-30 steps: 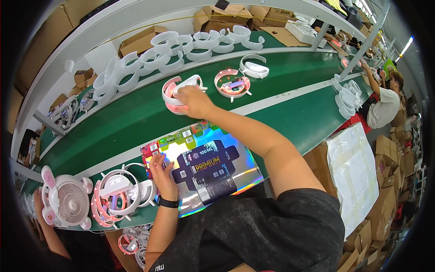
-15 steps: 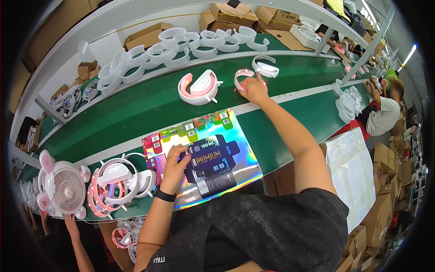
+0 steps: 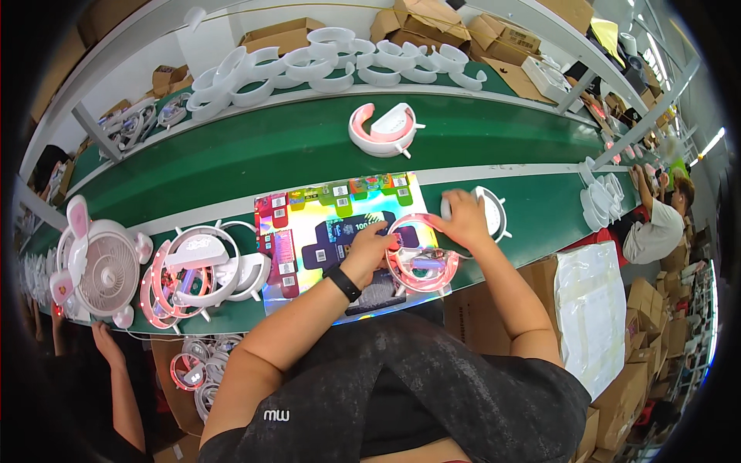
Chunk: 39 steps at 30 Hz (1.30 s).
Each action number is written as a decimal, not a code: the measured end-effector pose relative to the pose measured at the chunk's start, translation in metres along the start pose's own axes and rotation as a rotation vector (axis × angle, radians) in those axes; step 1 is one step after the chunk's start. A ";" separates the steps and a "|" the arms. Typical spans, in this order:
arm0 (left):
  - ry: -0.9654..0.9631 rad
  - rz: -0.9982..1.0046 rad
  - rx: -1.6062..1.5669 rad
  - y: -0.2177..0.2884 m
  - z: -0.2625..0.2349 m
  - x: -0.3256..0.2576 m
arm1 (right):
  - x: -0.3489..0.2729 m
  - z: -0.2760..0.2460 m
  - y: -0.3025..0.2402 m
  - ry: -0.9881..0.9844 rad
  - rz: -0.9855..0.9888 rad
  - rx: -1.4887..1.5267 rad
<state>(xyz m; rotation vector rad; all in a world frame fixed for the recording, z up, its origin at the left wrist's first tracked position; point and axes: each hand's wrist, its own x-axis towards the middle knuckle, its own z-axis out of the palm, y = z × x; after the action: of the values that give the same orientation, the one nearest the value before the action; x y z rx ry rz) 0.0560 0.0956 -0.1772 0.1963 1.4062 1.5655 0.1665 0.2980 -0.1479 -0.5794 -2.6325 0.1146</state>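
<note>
On the near edge of the green conveyor belt (image 3: 231, 166), a white fan with pink rabbit ears (image 3: 96, 266) stands beside a stack of pink and white ring frames (image 3: 193, 270). Further right lies a flat, shiny holographic printed carton sheet (image 3: 309, 231). The left hand (image 3: 370, 247) rests on it, fingers closed on the rim of a pink translucent plastic ring with a white inner band (image 3: 421, 258), which lies on the sheet's right edge. The right hand (image 3: 463, 220) grips the ring's upper rim, fingers curled. A white ring frame (image 3: 494, 212) lies just behind that hand.
</note>
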 end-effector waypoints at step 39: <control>0.154 1.078 1.549 0.030 -0.074 -0.109 | -0.061 -0.012 -0.094 -0.067 -0.150 0.681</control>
<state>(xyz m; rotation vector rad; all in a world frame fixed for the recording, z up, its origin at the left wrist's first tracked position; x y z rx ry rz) 0.0441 -0.0285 -0.1249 2.0143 2.5636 0.7566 0.1853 0.1871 -0.1457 -0.1422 -2.4596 0.9465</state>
